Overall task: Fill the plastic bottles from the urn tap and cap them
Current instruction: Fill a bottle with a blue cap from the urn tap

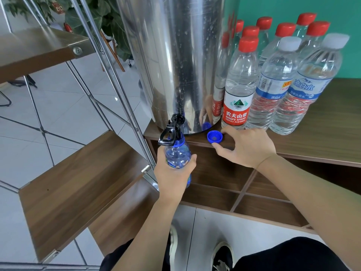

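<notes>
A tall steel urn [172,61] stands on the wooden counter [322,137], its black tap [173,128] hanging over the front edge. My left hand [173,173] grips a blue-tinted plastic bottle [176,153] upright with its open neck right under the tap. A blue cap [214,136] lies open side up on the counter edge. My right hand [246,147] hovers just right of it, thumb and fingers spread towards the cap and holding nothing.
Several capped water bottles, red-capped [238,85] and white-capped [273,85], crowd the counter right of the urn. Open wooden cubbies [244,188] lie below the counter. A wooden stair with steel rods [82,173] rises at the left.
</notes>
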Demonstrator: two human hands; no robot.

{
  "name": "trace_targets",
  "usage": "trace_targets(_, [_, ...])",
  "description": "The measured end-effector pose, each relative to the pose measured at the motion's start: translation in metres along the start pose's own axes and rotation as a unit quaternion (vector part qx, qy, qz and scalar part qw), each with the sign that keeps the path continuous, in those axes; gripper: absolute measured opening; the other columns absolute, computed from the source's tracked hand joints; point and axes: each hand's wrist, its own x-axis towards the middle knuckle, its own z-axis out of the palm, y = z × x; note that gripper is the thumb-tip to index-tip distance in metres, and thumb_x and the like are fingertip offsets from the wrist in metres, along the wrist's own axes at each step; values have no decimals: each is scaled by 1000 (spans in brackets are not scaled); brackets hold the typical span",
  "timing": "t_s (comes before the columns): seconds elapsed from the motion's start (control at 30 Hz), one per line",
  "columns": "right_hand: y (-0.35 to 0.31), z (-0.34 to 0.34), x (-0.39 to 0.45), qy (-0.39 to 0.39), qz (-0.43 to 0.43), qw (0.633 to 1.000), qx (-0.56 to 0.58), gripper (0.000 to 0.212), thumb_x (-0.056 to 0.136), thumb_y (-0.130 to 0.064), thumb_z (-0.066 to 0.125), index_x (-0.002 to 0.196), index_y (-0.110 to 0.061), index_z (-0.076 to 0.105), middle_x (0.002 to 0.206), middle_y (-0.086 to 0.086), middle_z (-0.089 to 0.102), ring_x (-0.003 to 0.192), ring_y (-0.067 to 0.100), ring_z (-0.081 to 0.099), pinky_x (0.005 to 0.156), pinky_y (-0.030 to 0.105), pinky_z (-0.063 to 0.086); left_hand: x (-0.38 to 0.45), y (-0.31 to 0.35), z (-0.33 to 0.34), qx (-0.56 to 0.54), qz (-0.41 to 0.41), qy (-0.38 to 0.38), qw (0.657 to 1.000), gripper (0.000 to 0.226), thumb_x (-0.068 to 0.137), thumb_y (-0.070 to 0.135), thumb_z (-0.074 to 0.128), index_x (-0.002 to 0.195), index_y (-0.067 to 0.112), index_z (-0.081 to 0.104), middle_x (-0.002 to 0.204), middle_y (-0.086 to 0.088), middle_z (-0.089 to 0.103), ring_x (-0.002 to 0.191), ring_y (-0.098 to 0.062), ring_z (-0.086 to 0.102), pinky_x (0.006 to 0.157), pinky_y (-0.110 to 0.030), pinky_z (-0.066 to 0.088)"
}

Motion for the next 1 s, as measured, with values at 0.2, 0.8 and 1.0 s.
trace_targets(0.2, [-5,-2,2,-10,-2,1000,2,68,89,-77,33,124,-28,63,51,-11,39,53,15,49,52,26,44,2,0,-2,6,-3,5,1000,62,72,26,95,121,26,57,110,16,70,104,-2,68,90,-23,58])
trace_targets(0.8, [-7,-5,2,-15,4,1000,12,66,89,-76,35,122,-27,64,50,-14,31,51,13,46,51,24,41,3,-1,-3,-1,5,2,1000,62,72,25,94,122,26,56,109,18,69,104,1,67,88,-18,57])
trace_targets(1.0, [-8,-6,2,-7,8,1000,12,63,89,-74,40,119,-25,66,52,-16,22,54,13,41,52,25,39,3,-1,-2,-10,7,-2,1000,62,73,23,94,120,34,55,107,24,68,104,0,67,87,-18,56])
